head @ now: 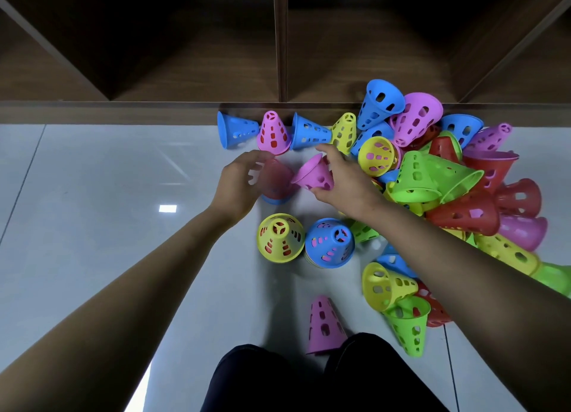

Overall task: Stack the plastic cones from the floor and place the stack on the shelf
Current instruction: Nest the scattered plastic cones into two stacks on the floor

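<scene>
**Both hands at the cones by the shelf**

Our left hand reaches forward on a long arm, its fingers curled round a blurred red-topped stack that stands on the floor. Our right hand grips a pink cone, tilted, just beside that stack. Nearer us, a yellow cone has a red one nested inside, and a blue cone a pink one. The loose pile lies to the right against the wooden shelf.

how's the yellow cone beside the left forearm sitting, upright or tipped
Upright: the yellow cone stands on its wide rim, spoked narrow top facing up.
</scene>
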